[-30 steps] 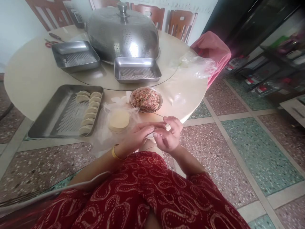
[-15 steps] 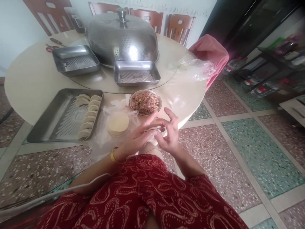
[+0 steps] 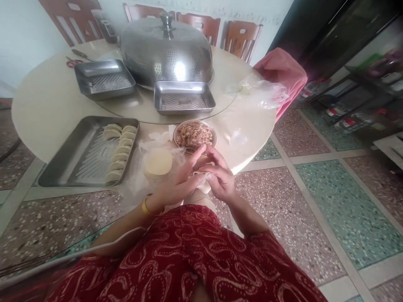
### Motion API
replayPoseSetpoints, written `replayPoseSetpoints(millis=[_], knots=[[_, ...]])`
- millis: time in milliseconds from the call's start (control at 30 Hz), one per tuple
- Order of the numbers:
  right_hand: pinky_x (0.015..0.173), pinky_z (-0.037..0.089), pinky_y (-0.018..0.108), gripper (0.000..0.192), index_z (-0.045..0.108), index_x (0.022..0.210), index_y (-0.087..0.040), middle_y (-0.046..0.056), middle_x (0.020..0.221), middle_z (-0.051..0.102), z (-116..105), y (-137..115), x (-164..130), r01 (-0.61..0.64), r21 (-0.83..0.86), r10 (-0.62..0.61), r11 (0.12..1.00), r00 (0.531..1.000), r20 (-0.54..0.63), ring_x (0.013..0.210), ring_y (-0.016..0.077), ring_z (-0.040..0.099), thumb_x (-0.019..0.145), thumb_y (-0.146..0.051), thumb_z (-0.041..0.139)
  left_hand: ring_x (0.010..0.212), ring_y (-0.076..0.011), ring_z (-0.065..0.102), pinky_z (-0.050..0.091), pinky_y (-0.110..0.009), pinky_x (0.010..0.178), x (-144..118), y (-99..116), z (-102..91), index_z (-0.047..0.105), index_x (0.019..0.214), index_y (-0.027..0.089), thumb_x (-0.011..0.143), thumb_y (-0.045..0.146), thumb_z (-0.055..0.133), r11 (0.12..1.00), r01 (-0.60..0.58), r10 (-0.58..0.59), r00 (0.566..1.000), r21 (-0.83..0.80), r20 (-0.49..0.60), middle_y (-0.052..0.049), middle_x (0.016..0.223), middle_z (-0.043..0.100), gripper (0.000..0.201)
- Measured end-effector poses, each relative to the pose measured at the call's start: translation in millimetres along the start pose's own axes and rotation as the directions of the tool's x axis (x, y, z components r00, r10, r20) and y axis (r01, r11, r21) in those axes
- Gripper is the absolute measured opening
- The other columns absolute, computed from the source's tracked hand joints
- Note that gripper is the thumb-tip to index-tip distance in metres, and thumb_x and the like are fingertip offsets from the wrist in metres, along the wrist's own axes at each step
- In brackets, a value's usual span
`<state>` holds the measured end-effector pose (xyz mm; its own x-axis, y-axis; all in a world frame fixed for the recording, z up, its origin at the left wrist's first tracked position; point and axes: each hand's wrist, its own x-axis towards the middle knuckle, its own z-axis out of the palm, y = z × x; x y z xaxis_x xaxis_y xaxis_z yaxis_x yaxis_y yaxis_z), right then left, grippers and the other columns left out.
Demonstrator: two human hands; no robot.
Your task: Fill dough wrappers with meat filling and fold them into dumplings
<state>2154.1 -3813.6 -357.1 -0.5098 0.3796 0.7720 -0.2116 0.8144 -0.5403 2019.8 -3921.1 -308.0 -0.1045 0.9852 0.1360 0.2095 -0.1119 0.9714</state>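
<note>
1. Hands meet just below the bowl of filling [image 3: 194,135]: left hand [image 3: 176,184] and right hand [image 3: 218,178] both pinch one pale dumpling [image 3: 201,178] between their fingertips, gripping it together.
2. Dumpling sits off the counter [image 3: 47,109] edge, above the lap, nearer than the bowl of filling.
3. Stack of round wrappers [image 3: 158,163] lies on clear plastic, just left of the bowl of filling.
4. Large tray [image 3: 72,159], further left of it, carries a row of folded dumplings [image 3: 119,152] along its right side.
5. Two smaller trays [image 3: 184,97] and a perforated metal dome cover [image 3: 166,52] stand beyond the bowl of filling.
</note>
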Motion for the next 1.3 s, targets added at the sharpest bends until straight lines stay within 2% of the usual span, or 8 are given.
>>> replayPoseSetpoints(millis=[67, 200, 367, 667, 867, 1000, 1133, 1300], knots=[[0.085, 0.063, 0.043, 0.022, 0.063, 0.11, -0.027, 0.008, 0.146, 0.049, 2, 0, -2, -0.028, 0.054, 0.029, 0.998, 0.999, -0.026, 0.114, 0.0204, 0.066, 0.102, -0.03, 0.042, 0.125, -0.022, 0.059, 0.055, -0.038, 0.103, -1, 0, -6.9, 0.048, 0.143, 0.03, 0.095, 0.035, 0.053, 0.997, -0.013, 0.013, 1.0, -0.076, -0.007, -0.007, 0.14, 0.058, 0.048], [0.084, 0.064, 0.04, 0.019, 0.065, 0.109, -0.024, 0.009, 0.123, 0.064, 0, -8, -5, -0.063, 0.081, 0.066, 0.995, 0.997, -0.041, 0.117, 0.0219, 0.065, 0.1, -0.023, 0.049, 0.099, -0.0196, 0.068, 0.057, -0.034, 0.09, -8, -9, -16.2, 0.068, 0.107, 0.021, 0.086, 0.043, 0.066, 0.997, 0.068, -0.074, 0.986, -0.047, -0.148, -0.007, 0.107, 0.071, 0.03], [0.083, 0.064, 0.041, 0.02, 0.066, 0.112, -0.024, 0.009, 0.122, 0.065, 3, -14, -11, -0.111, 0.014, 0.112, 0.994, 0.994, -0.02, 0.116, 0.0225, 0.065, 0.098, -0.023, 0.051, 0.088, -0.0171, 0.066, 0.052, -0.03, 0.08, -16, -18, -18.7, 0.071, 0.096, 0.018, 0.084, 0.042, 0.067, 0.985, 0.166, -0.158, 0.974, 0.043, -0.16, -0.005, 0.093, 0.072, 0.027], [0.085, 0.064, 0.04, 0.018, 0.065, 0.11, -0.024, 0.009, 0.119, 0.065, 14, -17, -11, -0.152, -0.092, 0.151, 0.984, 0.988, -0.013, 0.111, 0.0203, 0.067, 0.097, -0.02, 0.053, 0.083, -0.0139, 0.062, 0.048, -0.028, 0.08, -19, -20, -18.1, 0.066, 0.083, 0.018, 0.089, 0.031, 0.058, 0.985, -0.018, 0.062, 0.966, 0.174, -0.249, -0.003, 0.086, 0.068, 0.017], [0.082, 0.063, 0.037, 0.015, 0.063, 0.103, -0.023, 0.007, 0.103, 0.067, 18, -20, -4, -0.102, -0.083, 0.099, 0.991, 0.994, -0.04, 0.112, 0.0206, 0.066, 0.097, -0.016, 0.052, 0.081, -0.0131, 0.063, 0.049, -0.027, 0.077, -20, -18, -17.7, 0.068, 0.09, 0.019, 0.088, 0.035, 0.061, 0.979, -0.016, 0.072, 0.96, 0.205, -0.27, -0.002, 0.087, 0.07, 0.018], [0.081, 0.063, 0.037, 0.016, 0.061, 0.104, -0.024, 0.006, 0.097, 0.066, 21, -19, -1, -0.022, -0.096, 0.019, 0.995, 0.999, -0.028, 0.113, 0.0214, 0.065, 0.097, -0.015, 0.05, 0.08, -0.013, 0.062, 0.048, -0.026, 0.075, -19, -16, -18.6, 0.067, 0.083, 0.018, 0.089, 0.031, 0.058, 0.965, -0.037, 0.109, 0.957, 0.258, -0.269, -0.003, 0.084, 0.068, 0.016], [0.083, 0.062, 0.038, 0.014, 0.061, 0.104, -0.023, 0.009, 0.112, 0.064, 22, -19, -5, 0.007, -0.086, -0.005, 0.996, 1.0, 0.023, 0.108, 0.0214, 0.067, 0.096, -0.017, 0.052, 0.072, -0.0108, 0.058, 0.045, -0.023, 0.068, -20, -14, -19.1, 0.064, 0.078, 0.018, 0.088, 0.025, 0.056, 0.943, -0.064, 0.16, 0.948, 0.326, -0.276, 0.0, 0.077, 0.065, 0.014], [0.067, 0.061, 0.031, 0.016, 0.061, 0.107, -0.022, 0.012, 0.124, 0.058, 23, -20, -7, 0.018, -0.07, -0.016, 0.997, 0.999, 0.035, 0.079, 0.014, 0.068, 0.095, -0.015, 0.054, 0.068, -0.0099, 0.053, 0.042, -0.023, 0.065, -20, -11, -20.6, 0.062, 0.076, 0.018, 0.088, 0.025, 0.056, 0.92, -0.074, 0.197, 0.936, 0.385, -0.292, 0.001, 0.074, 0.063, 0.015]])
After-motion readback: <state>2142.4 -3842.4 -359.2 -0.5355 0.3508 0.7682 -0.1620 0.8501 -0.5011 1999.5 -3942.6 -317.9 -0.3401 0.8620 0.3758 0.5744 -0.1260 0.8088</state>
